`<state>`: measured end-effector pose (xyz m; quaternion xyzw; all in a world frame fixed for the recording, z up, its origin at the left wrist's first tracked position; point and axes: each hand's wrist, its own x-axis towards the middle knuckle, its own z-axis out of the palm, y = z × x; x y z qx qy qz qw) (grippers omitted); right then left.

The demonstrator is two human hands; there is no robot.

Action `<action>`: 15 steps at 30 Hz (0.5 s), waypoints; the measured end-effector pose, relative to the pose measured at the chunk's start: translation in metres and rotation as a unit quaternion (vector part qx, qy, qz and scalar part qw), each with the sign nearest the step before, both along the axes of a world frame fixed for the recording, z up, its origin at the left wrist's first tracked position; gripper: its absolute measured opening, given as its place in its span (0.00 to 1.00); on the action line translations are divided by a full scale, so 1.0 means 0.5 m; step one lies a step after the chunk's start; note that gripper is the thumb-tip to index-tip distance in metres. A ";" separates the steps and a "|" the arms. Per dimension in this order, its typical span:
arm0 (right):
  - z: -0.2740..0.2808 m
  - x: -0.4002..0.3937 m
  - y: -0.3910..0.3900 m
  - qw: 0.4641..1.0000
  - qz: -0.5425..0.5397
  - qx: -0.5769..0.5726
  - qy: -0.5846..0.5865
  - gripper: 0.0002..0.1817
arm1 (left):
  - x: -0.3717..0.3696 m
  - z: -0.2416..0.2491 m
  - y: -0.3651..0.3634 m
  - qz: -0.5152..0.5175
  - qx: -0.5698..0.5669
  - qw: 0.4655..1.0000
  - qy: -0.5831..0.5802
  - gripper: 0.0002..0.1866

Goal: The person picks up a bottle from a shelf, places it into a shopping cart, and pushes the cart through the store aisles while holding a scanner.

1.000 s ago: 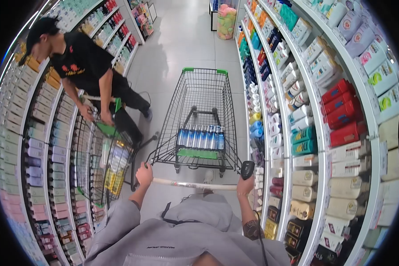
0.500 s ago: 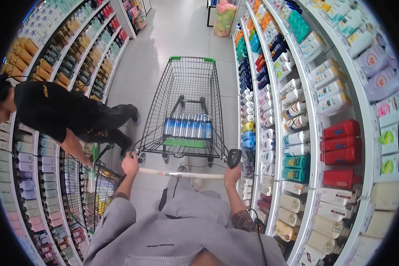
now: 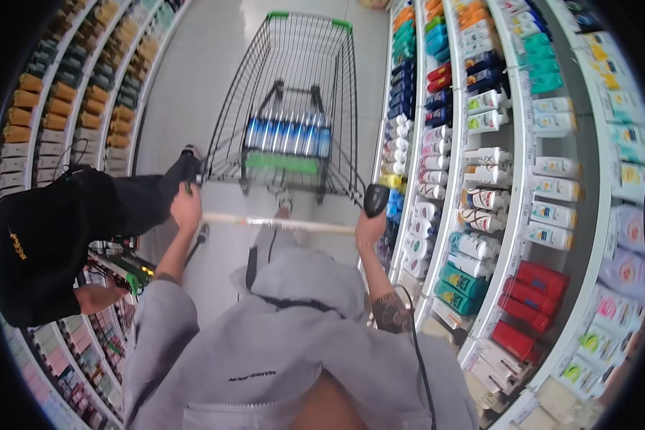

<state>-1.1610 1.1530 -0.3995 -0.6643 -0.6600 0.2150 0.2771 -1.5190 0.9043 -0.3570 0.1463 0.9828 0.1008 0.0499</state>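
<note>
A wire shopping cart (image 3: 226, 107) with green corner pieces stands in front of me in the aisle. Its pale handle bar (image 3: 287, 225) runs across between my hands. My left hand (image 3: 186, 209) is wrapped around the bar's left end. At the right end my right hand (image 3: 370, 231) closes on the same bar, with a rounded black device (image 3: 376, 200) at its knuckles. Several blue and silver bottles (image 3: 287, 134) sit in a row at the near end of the cart, close to a green panel (image 3: 282, 163).
Shelves of bottles (image 3: 486, 163) line my right side, with red bottles (image 3: 534, 290) nearby. On the left, a person in black (image 3: 43, 236) stands close, by another green-trimmed cart (image 3: 125, 276) and stocked shelves (image 3: 68, 93). Grey floor (image 3: 186, 86) runs ahead.
The shelves have slid down and back in view as I move forward with the cart. The cart sits higher in view; the person in black is now nearer my left side.
</note>
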 end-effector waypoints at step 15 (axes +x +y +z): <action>0.011 -0.209 0.324 0.999 0.016 0.017 -0.041 0.18 | -0.173 -0.017 0.254 0.006 -0.028 0.999 -0.029 0.15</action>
